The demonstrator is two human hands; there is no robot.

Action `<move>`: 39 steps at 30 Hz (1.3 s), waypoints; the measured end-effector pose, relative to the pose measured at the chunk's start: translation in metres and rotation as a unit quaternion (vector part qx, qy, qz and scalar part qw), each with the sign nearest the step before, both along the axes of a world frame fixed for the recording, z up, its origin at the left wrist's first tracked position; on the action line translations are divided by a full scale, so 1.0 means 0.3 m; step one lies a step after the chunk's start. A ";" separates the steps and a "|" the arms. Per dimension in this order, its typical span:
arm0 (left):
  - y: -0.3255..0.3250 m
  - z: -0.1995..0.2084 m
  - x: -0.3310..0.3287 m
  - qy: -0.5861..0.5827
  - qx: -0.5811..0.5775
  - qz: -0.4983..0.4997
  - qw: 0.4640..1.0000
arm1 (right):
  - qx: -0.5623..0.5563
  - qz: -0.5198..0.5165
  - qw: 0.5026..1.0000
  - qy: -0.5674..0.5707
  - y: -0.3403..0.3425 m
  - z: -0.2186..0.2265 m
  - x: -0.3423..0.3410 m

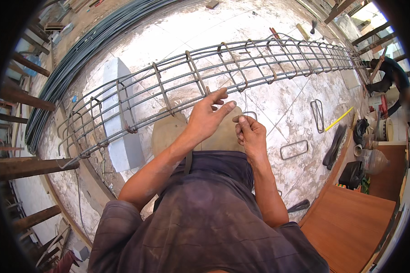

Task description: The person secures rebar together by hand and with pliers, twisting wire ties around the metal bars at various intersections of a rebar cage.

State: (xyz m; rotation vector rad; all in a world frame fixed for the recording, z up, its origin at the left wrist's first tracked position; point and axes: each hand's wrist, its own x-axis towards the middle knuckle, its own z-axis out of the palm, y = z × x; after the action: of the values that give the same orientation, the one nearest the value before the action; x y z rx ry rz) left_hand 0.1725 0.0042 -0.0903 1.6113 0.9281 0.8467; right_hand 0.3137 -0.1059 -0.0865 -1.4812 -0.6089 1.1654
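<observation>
A long cage of steel rebar with bent stirrups crosses in front of me from lower left to far right. My left hand is at its near side, fingers apart and nothing visible in them, the fingertips close to the near lower bar. Beside it, a little lower and to the right, my right hand is closed in a pinch. A thin wire runs from those fingertips up toward the near bar by a stirrup. Whether the wire loops around the bar is too small to tell.
A pale block stands under the cage's left part. Loose rectangular stirrups and a yellow stick lie right on the white-stained floor. Bundled rebar curves along the left. A brown board is lower right; another person crouches far right.
</observation>
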 end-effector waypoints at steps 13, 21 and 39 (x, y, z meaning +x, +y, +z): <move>0.048 0.084 -0.019 -0.197 -0.148 -0.033 0.969 | 0.051 0.084 0.970 -0.222 0.115 0.143 0.034; 0.059 0.093 -0.042 -0.102 -0.065 -0.043 0.992 | 0.221 -0.002 0.967 -0.128 0.237 0.249 0.027; 0.004 0.081 -0.103 0.002 0.117 -0.043 0.992 | 0.253 0.168 0.789 -0.534 0.139 0.220 0.030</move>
State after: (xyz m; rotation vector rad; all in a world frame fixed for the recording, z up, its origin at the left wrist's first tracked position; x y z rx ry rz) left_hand 0.1415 0.0054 -0.0659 1.8418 0.7779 0.9178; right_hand 0.3226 -0.0643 -0.0205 -1.4729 -1.8583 0.2091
